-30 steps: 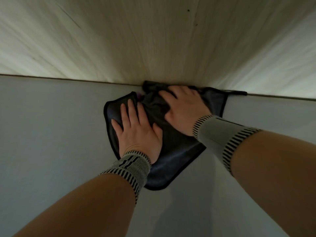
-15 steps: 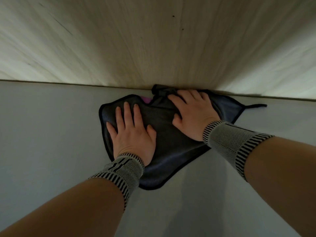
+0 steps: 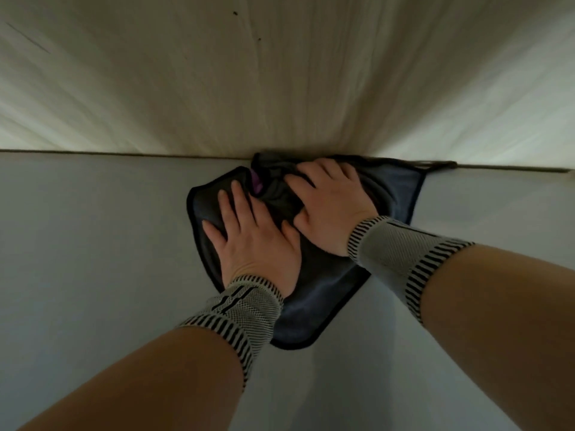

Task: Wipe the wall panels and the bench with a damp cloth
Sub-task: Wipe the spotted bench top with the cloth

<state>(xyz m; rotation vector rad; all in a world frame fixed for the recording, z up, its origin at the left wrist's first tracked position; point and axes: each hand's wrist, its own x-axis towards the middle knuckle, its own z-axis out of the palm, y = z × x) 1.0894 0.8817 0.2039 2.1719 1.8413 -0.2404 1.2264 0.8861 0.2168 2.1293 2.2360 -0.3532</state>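
A dark grey cloth [image 3: 317, 309] with a black hem lies spread on the pale grey bench [image 3: 93, 244], its far edge bunched against the seam where the light wooden wall panel [image 3: 280, 73] begins. My left hand [image 3: 249, 241] presses flat on the cloth's left part, fingers straight and pointing toward the wall. My right hand [image 3: 329, 206] presses on the bunched far part close to the seam, fingers spread over the folds. A small purple patch [image 3: 256, 183] shows between the folds. Both wrists wear striped knit bands.
The seam between bench and wall panel [image 3: 124, 153] runs straight across the view. Bare bench surface extends left, right and toward me. The panel has a few small dark specks [image 3: 235, 13] high up.
Both hands slid the cloth slightly along the seam, with the right hand pushing the cloth's far edge tighter against the wall. The hands now sit closer together.
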